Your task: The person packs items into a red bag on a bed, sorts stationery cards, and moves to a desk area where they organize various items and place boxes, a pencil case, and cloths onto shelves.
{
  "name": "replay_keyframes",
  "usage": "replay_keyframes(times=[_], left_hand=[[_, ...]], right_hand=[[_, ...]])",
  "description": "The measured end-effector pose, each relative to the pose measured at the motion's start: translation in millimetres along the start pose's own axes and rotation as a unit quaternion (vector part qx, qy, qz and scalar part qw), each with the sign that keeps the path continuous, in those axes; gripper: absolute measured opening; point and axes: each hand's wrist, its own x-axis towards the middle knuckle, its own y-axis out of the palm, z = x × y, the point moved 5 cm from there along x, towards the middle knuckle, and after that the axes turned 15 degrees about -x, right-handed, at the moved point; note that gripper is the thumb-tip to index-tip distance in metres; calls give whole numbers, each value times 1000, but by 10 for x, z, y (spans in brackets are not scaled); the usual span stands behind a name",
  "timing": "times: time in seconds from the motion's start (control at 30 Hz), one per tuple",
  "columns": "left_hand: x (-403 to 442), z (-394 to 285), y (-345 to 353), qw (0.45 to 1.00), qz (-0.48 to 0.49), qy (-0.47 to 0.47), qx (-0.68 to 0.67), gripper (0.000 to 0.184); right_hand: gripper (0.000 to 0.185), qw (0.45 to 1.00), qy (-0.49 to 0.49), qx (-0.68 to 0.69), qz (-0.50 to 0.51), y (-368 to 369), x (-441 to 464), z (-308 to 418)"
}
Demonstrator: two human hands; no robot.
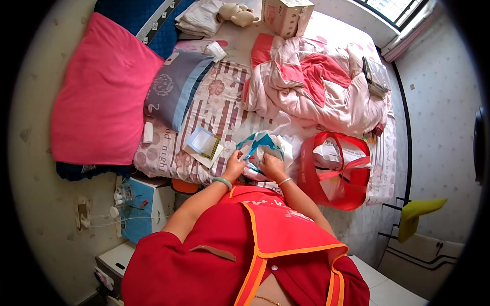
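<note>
A crumpled white and teal plastic bag (275, 143) lies at the near edge of the bed, in front of my body. My left hand (235, 165) pinches its left rim. At the right side of the bag's mouth is my right hand (272, 167), its fingers curled against the plastic and partly hidden by the folds. What the bag contains cannot be made out. Left of my left hand, a blue-and-white booklet or packet (202, 140) rests on some pale paper. A red tote bag (334, 191) stands open to the right, with white packaging inside.
The patterned bed sheet (217, 92) carries a bunched pink-and-white quilt (291, 94), a grey-blue pillow (176, 86) and a bright pink pillow (104, 97). At the far side stand a cardboard box (286, 18) and a plush toy (238, 14). A blue-sided cabinet (138, 211) is at left.
</note>
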Motion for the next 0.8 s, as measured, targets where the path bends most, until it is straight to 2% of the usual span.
replay_keyframes(times=[0.07, 0.1, 0.27, 0.4, 0.47, 0.5, 0.57, 0.6, 0.73, 0.8], left_hand=[[-47, -89, 78, 998, 11, -11, -69, 34], [-4, -133, -148, 999, 8, -7, -53, 34], [-49, -96, -28, 996, 7, -30, -88, 36], [-80, -233, -88, 997, 18, -50, -60, 36], [-101, -273, -141, 999, 8, -35, -33, 37], [-105, -249, -158, 999, 9, -37, -33, 37], [-105, -179, -237, 997, -25, -21, -64, 33], [-90, -142, -267, 996, -17, -36, -75, 32], [-94, -166, -271, 995, 26, -84, -56, 38], [-137, -333, -202, 997, 46, -19, -66, 48]], right_hand=[[26, 1000, -9, 9, -10, -49, -46, -56], [26, 999, -13, 24, -16, 13, 36, 133], [25, 998, -8, 42, -48, -50, -133, 53], [24, 997, -16, 41, -59, -120, -197, 158], [19, 991, -81, 92, -58, -147, -264, 261], [19, 991, -79, 93, -57, -123, -277, 258], [12, 964, -244, 63, -88, -120, -351, 417], [13, 966, -253, 10, -45, -55, -342, 441], [19, 962, -271, -22, -33, -8, -322, 465], [24, 961, -271, -18, -41, -28, -339, 459]])
